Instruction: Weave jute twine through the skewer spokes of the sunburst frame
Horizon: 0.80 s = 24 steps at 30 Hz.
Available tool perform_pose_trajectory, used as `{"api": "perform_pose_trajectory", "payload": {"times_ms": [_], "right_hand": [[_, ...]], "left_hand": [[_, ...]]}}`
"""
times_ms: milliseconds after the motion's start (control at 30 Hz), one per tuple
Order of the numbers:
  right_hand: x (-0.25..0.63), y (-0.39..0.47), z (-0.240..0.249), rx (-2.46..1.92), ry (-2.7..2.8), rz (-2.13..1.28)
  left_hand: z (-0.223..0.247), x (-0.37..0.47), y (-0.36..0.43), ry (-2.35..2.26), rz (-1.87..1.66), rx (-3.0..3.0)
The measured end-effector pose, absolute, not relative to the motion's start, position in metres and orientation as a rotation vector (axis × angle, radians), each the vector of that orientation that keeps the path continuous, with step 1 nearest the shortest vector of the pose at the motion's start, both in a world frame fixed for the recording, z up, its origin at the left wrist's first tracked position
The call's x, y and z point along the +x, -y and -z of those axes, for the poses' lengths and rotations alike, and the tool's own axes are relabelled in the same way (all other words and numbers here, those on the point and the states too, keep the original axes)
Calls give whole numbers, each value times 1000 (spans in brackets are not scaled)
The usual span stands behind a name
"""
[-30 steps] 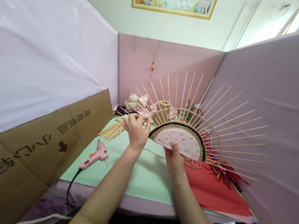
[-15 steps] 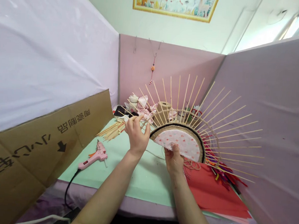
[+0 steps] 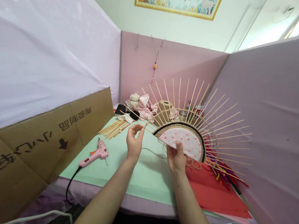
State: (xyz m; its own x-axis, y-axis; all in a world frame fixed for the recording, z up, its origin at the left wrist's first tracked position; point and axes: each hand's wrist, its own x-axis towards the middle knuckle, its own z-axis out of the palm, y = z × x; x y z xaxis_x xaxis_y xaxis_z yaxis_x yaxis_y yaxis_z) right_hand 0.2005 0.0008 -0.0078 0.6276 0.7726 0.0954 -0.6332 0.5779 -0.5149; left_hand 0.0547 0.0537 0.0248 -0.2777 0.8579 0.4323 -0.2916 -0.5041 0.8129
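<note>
Stick fan (image 3: pixel 181 124): half-round piece w/ many thin sticks spread like rays; it is held tilted above the surface (image 3: pixel 147 180).
R hand (image 3: pixel 177 160): grasping the fan at its lower straight edge, thumb on the dotted fabric (image 3: pixel 188 142), other fingers mostly hidden.
L hand (image 3: pixel 134 143): fingers & thumb bent toward each other, nr the L end of the cord arc (image 3: pixel 216 135); if cord is pinched btw the tips, too small to say.
Cord arc: step in hand, I judge, is weaving of cord through the sticks, toward the L ones.
L sticks (image 3: pixel 131 110): next move prob. calls for leading cord around the neighbouring stick w/ light tension, R hand steady; thin sticks may bend.
Loose cord (image 3: pixel 154 154): curved, below fan; coil (image 3: pixel 194 164) lies beside R hand, by the red sheet (image 3: pixel 215 191). Could catch.
Glue gun (image 3: pixel 95 154): L side of surface, wire (image 3: pixel 69 188) going over front edge; L arm needs care.
Stick bundle (image 3: pixel 114 128): beyond L hand, nr L stick tips.
R partition (image 3: pixel 279 117): R stick tips point to it; gap is hard to judge.
Brown roll (image 3: pixel 165 108): behind upper sticks; contact unclear.
Room: best seems in front, btw glue gun & red sheet.
</note>
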Motion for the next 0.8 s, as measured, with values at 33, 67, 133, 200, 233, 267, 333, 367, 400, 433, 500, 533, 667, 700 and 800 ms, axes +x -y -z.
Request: {"api": "perform_pose_trajectory", "payload": {"times_ms": [33, 67, 133, 200, 233, 267, 333, 367, 400, 433, 500, 533, 667, 700, 800], "right_hand": [[200, 0, 7, -464, 329, -838], [200, 0, 7, -468, 333, -835], [199, 0, 6, -475, 340, -832], [199, 0, 6, -476, 336, -835], [199, 0, 6, -477, 331, -836], [199, -1, 6, -479, 327, -838], [200, -1, 7, -482, 324, -841], [201, -1, 7, -480, 324, -844], [201, -1, 7, -476, 324, -846], [201, -1, 7, -473, 326, -847], [202, -1, 6, -471, 329, -850], [201, -1, 6, -472, 328, -851], [201, 0, 6, -482, 349, -854], [201, 0, 7, -490, 362, -849], [201, 0, 8, -508, 381, -825]], "left_hand": [[-26, 56, -54, -724, -1822, 1109], [-27, 57, -53, -672, -1778, 1055], [-28, 59, -52, -604, -1699, 956], [-30, 59, -51, -576, -1622, 861], [-30, 58, -50, -574, -1587, 821], [-31, 58, -49, -577, -1554, 788], [-33, 57, -48, -577, -1508, 738], [-33, 57, -47, -567, -1493, 722], [-34, 56, -47, -550, -1481, 709], [-35, 56, -46, -529, -1474, 699], [-37, 55, -46, -500, -1464, 698], [-37, 54, -45, -499, -1458, 705], [-38, 46, -45, -554, -1414, 735], [-39, 44, -44, -570, -1404, 735], [-40, 36, -45, -593, -1357, 727]]}}
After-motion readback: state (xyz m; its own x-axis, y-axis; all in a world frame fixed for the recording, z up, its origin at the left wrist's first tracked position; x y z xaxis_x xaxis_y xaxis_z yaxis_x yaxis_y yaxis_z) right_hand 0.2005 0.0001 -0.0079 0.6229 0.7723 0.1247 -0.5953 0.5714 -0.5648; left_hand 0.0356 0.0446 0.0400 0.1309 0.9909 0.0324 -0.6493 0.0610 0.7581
